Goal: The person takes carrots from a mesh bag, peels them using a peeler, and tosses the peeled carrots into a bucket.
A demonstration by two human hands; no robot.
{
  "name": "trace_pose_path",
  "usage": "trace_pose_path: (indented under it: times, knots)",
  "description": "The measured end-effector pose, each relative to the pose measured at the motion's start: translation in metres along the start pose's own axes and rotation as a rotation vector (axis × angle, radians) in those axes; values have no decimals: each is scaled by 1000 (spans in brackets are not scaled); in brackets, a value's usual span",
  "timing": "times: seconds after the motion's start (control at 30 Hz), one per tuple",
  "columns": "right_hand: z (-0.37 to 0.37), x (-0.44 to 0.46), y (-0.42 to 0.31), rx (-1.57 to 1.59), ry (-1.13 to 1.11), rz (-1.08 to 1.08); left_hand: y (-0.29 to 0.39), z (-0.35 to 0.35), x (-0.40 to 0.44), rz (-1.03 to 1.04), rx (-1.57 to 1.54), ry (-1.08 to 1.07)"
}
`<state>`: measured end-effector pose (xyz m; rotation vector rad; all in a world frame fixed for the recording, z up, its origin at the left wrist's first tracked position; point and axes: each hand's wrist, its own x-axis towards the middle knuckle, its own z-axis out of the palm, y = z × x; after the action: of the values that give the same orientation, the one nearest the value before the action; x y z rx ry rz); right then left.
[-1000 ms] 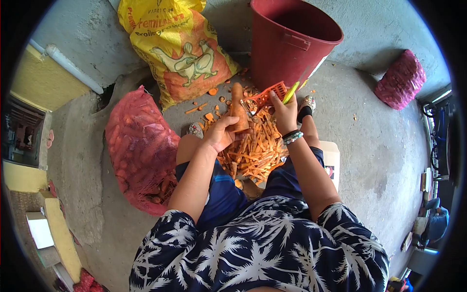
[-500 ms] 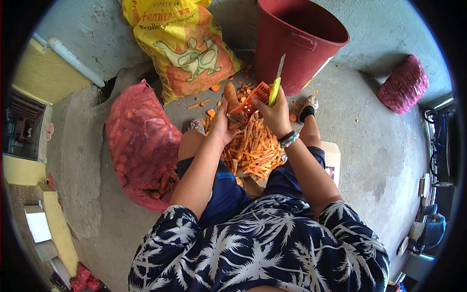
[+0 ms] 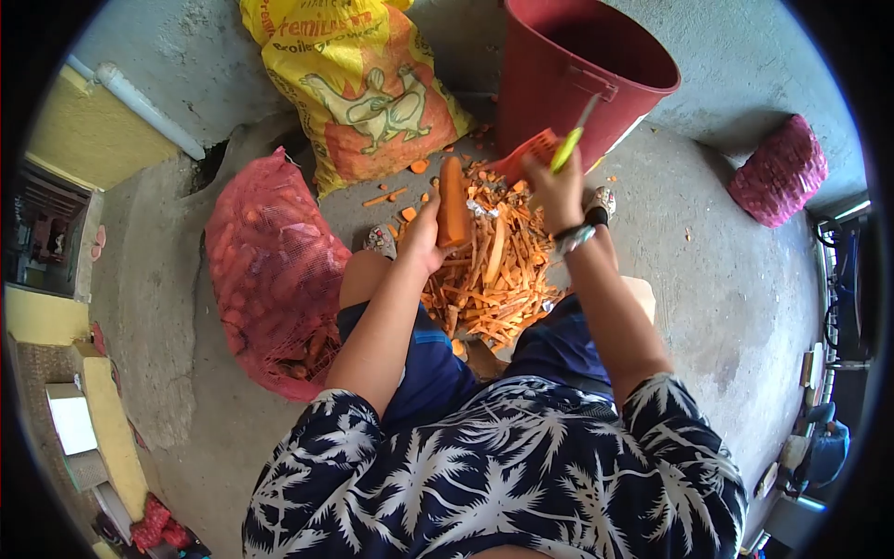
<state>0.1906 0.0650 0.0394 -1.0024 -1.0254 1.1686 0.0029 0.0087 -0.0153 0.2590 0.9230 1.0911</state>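
Note:
My left hand (image 3: 427,233) is wrapped round a thick carrot (image 3: 453,203), held upright with its orange side bare. To its right, my right hand (image 3: 559,194) is blurred by motion. It grips a red slotted peeler (image 3: 528,156) together with a knife (image 3: 568,147) that has a yellow-green handle and an upward-pointing blade. The peeler is apart from the carrot. Beneath both hands, a heap of carrot peelings (image 3: 494,289) lies on the floor between my legs.
A red mesh sack of carrots (image 3: 275,261) leans at my left. Ahead stand a yellow feed sack (image 3: 363,102) and a tall red bin (image 3: 549,84). A pink mesh sack (image 3: 780,172) rests by the wall at the right. Cut carrot bits (image 3: 419,167) lie on the concrete floor.
My right hand has swung up and right, lifting the peeler off the carrot, with the knife still in it. The carrot's peeled side now shows in my left hand.

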Motion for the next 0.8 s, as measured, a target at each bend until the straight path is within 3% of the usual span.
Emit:
trace_pose_path:
  times: [0.03,0.2,0.33,0.43,0.47,0.53,0.6,0.63,0.67,0.73,0.8]
  knots:
    - [14,-32,11,-207,25,-208,-5,4,7,16,-55,22]
    - [19,-52,8,-276,10,-88,-17,0,15,23,-193,24]
    - [15,-30,8,-385,-113,-25,-11,6,-3,-24,18,48]
    - [-2,36,25,-136,58,-36,0,9,-21,-74,108,0]
    - [-23,73,52,-438,230,-288,3,6,-26,-102,72,-51]
    - [-15,67,13,-268,360,-18,7,-6,-21,-77,65,-123]
    - [-6,52,17,-155,237,-159,3,-9,-7,19,-40,-32]
    - [13,25,3,-33,201,-85,-1,-17,8,19,-90,-39]
    - [19,2,-4,-122,97,12,-2,-15,11,16,-97,-41]
    - [27,-29,1,-190,12,-33,3,-1,5,35,-80,-109]
    - [31,-47,-7,-260,-6,-46,-2,8,3,31,-44,-26]
